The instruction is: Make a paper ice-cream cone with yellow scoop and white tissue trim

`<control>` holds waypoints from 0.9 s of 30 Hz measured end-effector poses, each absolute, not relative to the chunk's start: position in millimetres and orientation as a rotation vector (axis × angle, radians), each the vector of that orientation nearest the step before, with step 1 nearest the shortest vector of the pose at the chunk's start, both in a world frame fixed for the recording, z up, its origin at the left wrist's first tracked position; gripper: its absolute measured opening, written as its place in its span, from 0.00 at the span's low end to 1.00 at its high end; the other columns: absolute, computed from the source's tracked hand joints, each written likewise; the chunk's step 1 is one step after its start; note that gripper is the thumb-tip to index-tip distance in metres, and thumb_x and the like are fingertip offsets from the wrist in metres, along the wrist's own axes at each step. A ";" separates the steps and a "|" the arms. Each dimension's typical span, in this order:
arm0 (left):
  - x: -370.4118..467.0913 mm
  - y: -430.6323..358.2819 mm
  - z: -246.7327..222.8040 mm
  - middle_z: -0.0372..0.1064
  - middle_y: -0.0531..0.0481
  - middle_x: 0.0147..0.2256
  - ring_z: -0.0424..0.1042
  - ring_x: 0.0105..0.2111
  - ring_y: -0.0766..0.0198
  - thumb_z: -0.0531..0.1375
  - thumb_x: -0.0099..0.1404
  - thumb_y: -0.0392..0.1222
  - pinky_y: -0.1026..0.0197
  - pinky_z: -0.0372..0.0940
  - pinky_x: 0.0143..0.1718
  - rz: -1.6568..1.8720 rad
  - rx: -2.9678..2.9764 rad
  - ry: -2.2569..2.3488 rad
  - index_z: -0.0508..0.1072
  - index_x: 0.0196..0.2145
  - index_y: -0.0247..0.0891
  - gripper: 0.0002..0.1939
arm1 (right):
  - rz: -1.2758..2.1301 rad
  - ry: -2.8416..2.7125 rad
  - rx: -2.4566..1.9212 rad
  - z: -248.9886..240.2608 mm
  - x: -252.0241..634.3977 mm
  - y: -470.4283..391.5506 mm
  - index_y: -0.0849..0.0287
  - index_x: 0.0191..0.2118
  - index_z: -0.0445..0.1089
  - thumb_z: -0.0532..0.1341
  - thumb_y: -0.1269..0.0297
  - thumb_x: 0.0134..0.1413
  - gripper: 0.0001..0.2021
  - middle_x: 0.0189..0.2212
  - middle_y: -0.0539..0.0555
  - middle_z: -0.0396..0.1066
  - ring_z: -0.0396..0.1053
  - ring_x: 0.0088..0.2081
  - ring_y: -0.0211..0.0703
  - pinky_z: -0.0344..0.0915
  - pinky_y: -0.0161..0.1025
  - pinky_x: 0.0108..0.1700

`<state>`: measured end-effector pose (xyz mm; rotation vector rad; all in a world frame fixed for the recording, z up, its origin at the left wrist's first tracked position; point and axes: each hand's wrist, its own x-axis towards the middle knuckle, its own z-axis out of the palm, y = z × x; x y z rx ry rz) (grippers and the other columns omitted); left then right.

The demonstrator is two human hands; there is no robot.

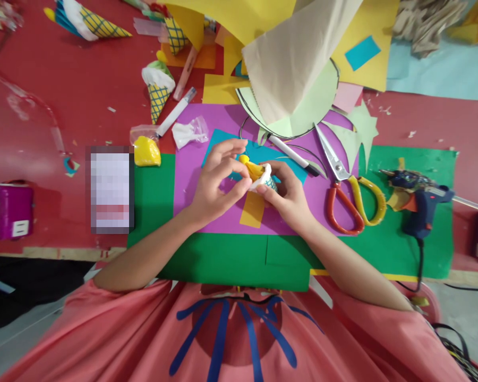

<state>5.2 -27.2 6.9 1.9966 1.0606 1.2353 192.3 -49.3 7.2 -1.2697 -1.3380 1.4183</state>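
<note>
Both hands over purple paper (195, 175), pinching small paper cone (265, 178): right hand (289, 199) steadying white body from below, left hand (215, 183) fingertips pinched on yellow top; scissors (348, 188), glue gun (416, 199) parked right within reach

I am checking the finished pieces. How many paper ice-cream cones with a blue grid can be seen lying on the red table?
3: one cone at top left, one left of the marker, one near the yellow paper at top, partly covered. More may be hidden under the papers.
</note>
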 end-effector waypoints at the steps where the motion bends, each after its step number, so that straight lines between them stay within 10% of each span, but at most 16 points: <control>1: 5.4 -27.2 7.4 0.65 0.51 0.56 0.69 0.56 0.58 0.58 0.69 0.50 0.48 0.69 0.59 1.208 2.032 1.072 0.71 0.36 0.45 0.09 | 1.402 -1.336 -1.269 7.5 192.0 -49.0 0.53 0.48 0.66 0.68 0.44 0.50 0.25 0.41 0.52 0.70 0.67 0.37 0.40 0.63 0.37 0.33; 27: 8.5 -32.0 5.9 0.66 0.52 0.60 0.66 0.60 0.56 0.55 0.71 0.51 0.48 0.65 0.61 1.030 1.939 1.113 0.73 0.31 0.44 0.14 | 1.455 -1.426 -1.196 1.6 194.3 -51.5 0.52 0.51 0.66 0.64 0.48 0.57 0.21 0.42 0.52 0.68 0.67 0.39 0.40 0.67 0.37 0.37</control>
